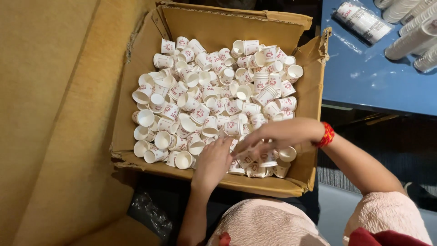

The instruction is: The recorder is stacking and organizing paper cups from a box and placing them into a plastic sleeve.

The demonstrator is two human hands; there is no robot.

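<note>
An open cardboard box (214,27) lies in front of me, filled with several small white paper cups (205,95) printed in red, lying loose in all directions. My left hand (213,160) reaches into the box's near side, fingers resting among the cups. My right hand (268,139), with a red thread band on the wrist, comes in from the right and grips a small stack of paper cups (266,158) by its fingertips, just beside my left hand. Both hands are close together at the near right corner of the box.
A blue table (368,77) stands at the upper right, with stacked rows of white cups (412,34) and a plastic-wrapped sleeve of cups (362,20). A tan cardboard sheet (50,114) fills the left side. Crumpled clear plastic (148,212) lies below the box.
</note>
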